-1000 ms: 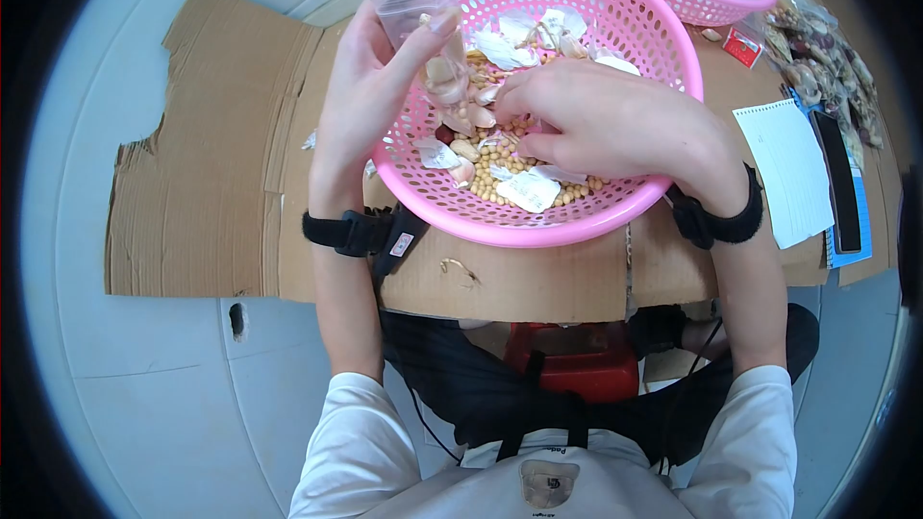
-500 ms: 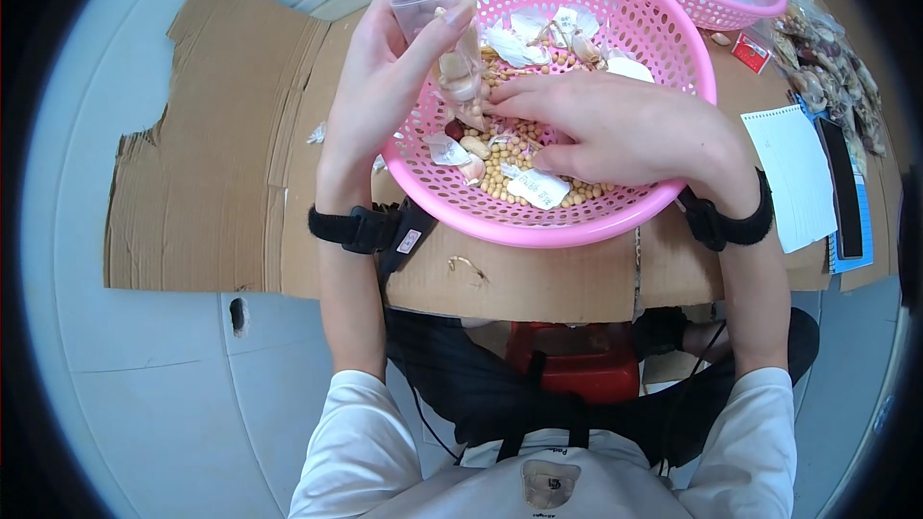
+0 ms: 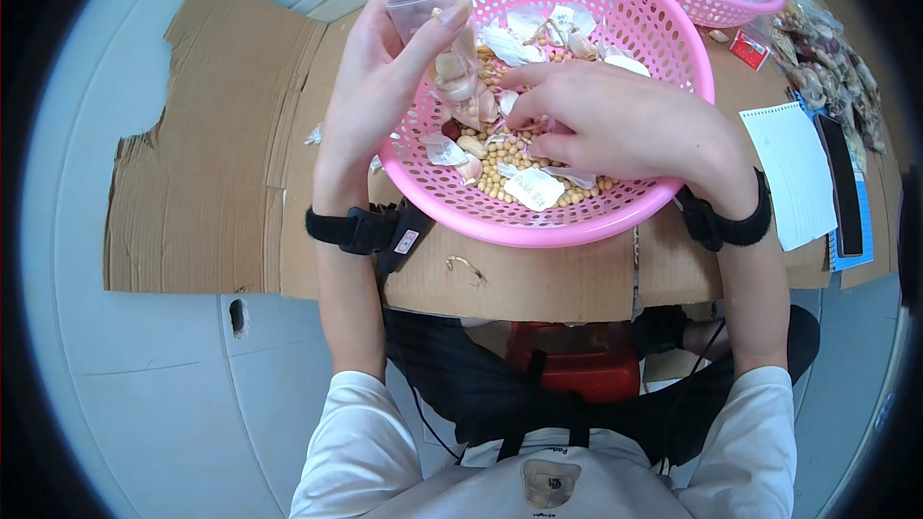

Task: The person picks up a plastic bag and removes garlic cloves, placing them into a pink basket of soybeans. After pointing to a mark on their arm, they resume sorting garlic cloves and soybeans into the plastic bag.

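Observation:
My left hand [image 3: 385, 72] is closed on a small clear plastic bag [image 3: 452, 62] with pale pieces in it, held over the left side of a pink perforated basket [image 3: 567, 234]. Inside the basket, my right hand [image 3: 601, 120] reaches down among yellowish beans [image 3: 500, 154]; its fingers are curled, and what lies between them is too small to make out. Paper labels [image 3: 534, 189], a peanut [image 3: 472, 146], a garlic clove [image 3: 469, 169] and pale papery skins [image 3: 514, 46] lie around the beans. A dark red round item [image 3: 450, 129] sits near the basket's left wall.
A second pink basket [image 3: 716, 12] with clear plastic stands at the upper right. Beside it are a red card [image 3: 749, 51] and bagged dark items [image 3: 827, 58]. A notepad [image 3: 788, 178] and a black phone [image 3: 839, 187] lie to the right. Cardboard [image 3: 212, 144] covers the table.
My right hand's fingers have curled more and drawn slightly right. Pale pieces beside its fingertips now show, and the label below has shifted slightly. My left hand still holds the bag.

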The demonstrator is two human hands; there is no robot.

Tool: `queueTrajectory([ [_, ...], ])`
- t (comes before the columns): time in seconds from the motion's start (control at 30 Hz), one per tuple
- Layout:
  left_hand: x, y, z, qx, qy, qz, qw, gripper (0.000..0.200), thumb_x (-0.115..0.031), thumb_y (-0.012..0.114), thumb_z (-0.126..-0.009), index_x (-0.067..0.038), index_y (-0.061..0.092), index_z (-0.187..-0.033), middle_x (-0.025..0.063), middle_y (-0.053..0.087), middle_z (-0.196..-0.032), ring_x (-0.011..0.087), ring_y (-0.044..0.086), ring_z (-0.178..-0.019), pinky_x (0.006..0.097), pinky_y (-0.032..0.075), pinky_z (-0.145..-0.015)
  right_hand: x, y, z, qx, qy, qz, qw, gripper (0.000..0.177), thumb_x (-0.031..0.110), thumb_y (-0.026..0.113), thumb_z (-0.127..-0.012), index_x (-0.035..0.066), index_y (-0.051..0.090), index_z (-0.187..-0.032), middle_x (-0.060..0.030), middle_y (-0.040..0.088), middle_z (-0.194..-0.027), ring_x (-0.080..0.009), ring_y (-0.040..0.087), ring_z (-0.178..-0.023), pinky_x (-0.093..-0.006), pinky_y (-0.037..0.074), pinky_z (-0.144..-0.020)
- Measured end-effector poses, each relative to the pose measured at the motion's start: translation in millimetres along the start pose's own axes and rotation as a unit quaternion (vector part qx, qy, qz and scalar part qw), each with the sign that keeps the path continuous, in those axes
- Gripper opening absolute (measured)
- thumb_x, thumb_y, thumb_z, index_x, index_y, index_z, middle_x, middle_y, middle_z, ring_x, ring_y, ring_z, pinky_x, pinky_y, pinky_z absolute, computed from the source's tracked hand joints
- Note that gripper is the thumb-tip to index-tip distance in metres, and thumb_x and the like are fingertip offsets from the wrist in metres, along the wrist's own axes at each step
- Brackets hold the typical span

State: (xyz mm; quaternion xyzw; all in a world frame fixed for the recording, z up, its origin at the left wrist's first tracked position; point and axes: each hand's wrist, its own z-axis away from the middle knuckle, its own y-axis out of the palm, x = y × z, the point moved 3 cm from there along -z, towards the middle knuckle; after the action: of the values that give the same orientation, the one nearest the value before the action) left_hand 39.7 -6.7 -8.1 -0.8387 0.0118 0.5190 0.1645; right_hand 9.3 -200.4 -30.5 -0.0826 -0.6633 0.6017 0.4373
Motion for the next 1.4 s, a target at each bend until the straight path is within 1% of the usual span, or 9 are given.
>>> queueTrajectory([
  [0.27,0.5,-0.2,-0.2,0.000,0.006,-0.002,1.000,0.043,-0.015,0.070,-0.101,0.005,0.055,-0.135,0.0117,0.069,-0.123,0.0163,0.065,-0.115,0.0328,0.050,-0.102,-4.0,0.0,0.2,-0.048,-0.006,0.005,0.999,0.033,0.007,0.066,-0.088,-0.003,0.068,-0.119,-0.0195,0.067,-0.107,-0.0359,0.066,-0.101,-0.0440,0.053,-0.093],
  [0.47,0.0,-0.5,0.0,0.003,0.004,-0.009,1.000,0.042,-0.015,0.070,-0.101,0.005,0.055,-0.136,0.0116,0.069,-0.123,0.0163,0.065,-0.115,0.0329,0.050,-0.102,-4.8,1.6,-0.1,-0.028,-0.005,0.010,1.000,0.018,0.005,0.065,-0.083,-0.003,0.064,-0.100,-0.0206,0.066,-0.093,-0.0366,0.065,-0.097,-0.0473,0.051,-0.087],
  [0.53,0.9,-0.6,-0.1,0.002,0.004,-0.006,1.000,0.043,-0.015,0.070,-0.101,0.005,0.055,-0.136,0.0116,0.069,-0.123,0.0163,0.065,-0.116,0.0328,0.050,-0.103,-4.0,0.8,3.5,-0.076,-0.048,-0.005,0.996,0.013,0.006,0.065,-0.084,-0.002,0.062,-0.094,-0.0197,0.066,-0.086,-0.0362,0.066,-0.088,-0.0463,0.051,-0.081],
  [0.63,0.5,-0.5,0.0,0.003,0.002,-0.003,1.000,0.043,-0.015,0.070,-0.101,0.005,0.055,-0.136,0.0116,0.069,-0.124,0.0163,0.065,-0.116,0.0329,0.050,-0.103,2.3,-4.1,2.6,-0.073,-0.035,-0.017,0.997,0.011,0.007,0.066,-0.086,0.000,0.063,-0.094,-0.0186,0.065,-0.077,-0.0354,0.066,-0.077,-0.0448,0.052,-0.074],
  [0.73,0.3,-0.3,0.1,0.004,-0.001,-0.004,1.000,0.043,-0.016,0.070,-0.101,0.005,0.055,-0.136,0.0116,0.069,-0.124,0.0164,0.065,-0.116,0.0329,0.050,-0.102,0.8,-5.4,1.8,-0.069,-0.036,-0.035,0.996,0.017,0.011,0.060,-0.091,0.002,0.070,-0.102,-0.0217,0.070,-0.085,-0.0366,0.071,-0.084,-0.0480,0.055,-0.081],
  [0.87,0.6,-0.3,0.2,0.005,-0.001,-0.004,1.000,0.043,-0.016,0.070,-0.101,0.005,0.055,-0.135,0.0117,0.069,-0.124,0.0164,0.065,-0.115,0.0327,0.050,-0.102,-1.0,-6.0,0.1,-0.098,-0.058,-0.041,0.993,0.015,0.012,0.063,-0.091,0.003,0.070,-0.100,-0.0191,0.071,-0.085,-0.0339,0.072,-0.082,-0.0465,0.055,-0.080],
  [1.07,0.8,0.0,-0.7,0.007,0.007,-0.006,1.000,0.042,-0.015,0.070,-0.101,0.005,0.055,-0.135,0.0118,0.069,-0.124,0.0163,0.065,-0.115,0.0325,0.050,-0.102,2.7,-9.0,2.3,-0.122,-0.050,-0.054,0.990,0.015,0.013,0.075,-0.085,0.003,0.072,-0.096,-0.0137,0.071,-0.082,-0.0310,0.071,-0.082,-0.0433,0.055,-0.078],
  [1.13,1.0,-0.2,-1.0,0.006,0.006,-0.007,1.000,0.042,-0.015,0.070,-0.101,0.005,0.055,-0.135,0.0118,0.069,-0.124,0.0163,0.065,-0.115,0.0325,0.050,-0.102,0.6,-6.2,-0.4,-0.091,-0.040,-0.079,0.992,0.018,0.014,0.079,-0.081,0.003,0.070,-0.092,-0.0132,0.070,-0.082,-0.0312,0.070,-0.083,-0.0431,0.055,-0.078],
  [1.4,1.9,-1.2,-0.8,0.005,0.009,-0.012,1.000,0.043,-0.016,0.071,-0.100,0.005,0.055,-0.135,0.0116,0.069,-0.123,0.0156,0.064,-0.114,0.0321,0.050,-0.101,1.4,-7.1,1.5,-0.102,-0.055,-0.047,0.992,0.020,0.016,0.080,-0.079,0.002,0.067,-0.086,-0.0130,0.069,-0.079,-0.0316,0.070,-0.081,-0.0437,0.054,-0.076],
])
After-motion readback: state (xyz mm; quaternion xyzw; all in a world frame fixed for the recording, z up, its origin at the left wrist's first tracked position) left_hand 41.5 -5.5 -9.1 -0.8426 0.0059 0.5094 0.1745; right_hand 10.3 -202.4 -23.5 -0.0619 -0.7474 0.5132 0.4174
